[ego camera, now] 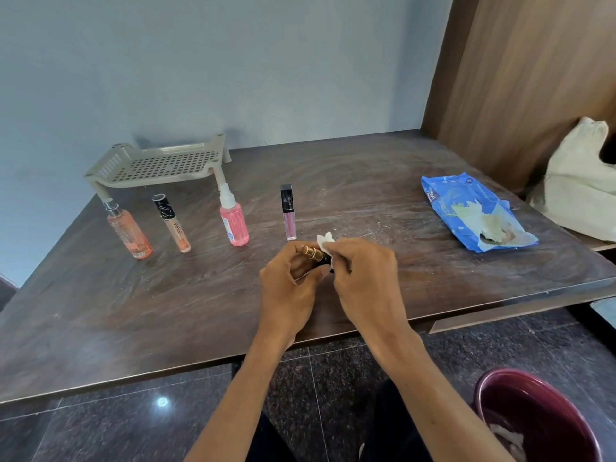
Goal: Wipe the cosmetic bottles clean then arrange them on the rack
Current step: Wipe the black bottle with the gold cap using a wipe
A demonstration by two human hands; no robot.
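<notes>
We are gripping a small gold-and-black cylindrical cosmetic tube (315, 254) in our left hand (286, 288), fingers curled round it. It is lying nearly level, its gold end pointing away and leftward, its black end toward our right hand (363, 278), which is pinching a crumpled white wipe (325, 241) against it.

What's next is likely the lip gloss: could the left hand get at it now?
Probably, once freed: the left hand grips a gold-capped tube, but the lip gloss stands upright just beyond it, with nothing between.
</notes>
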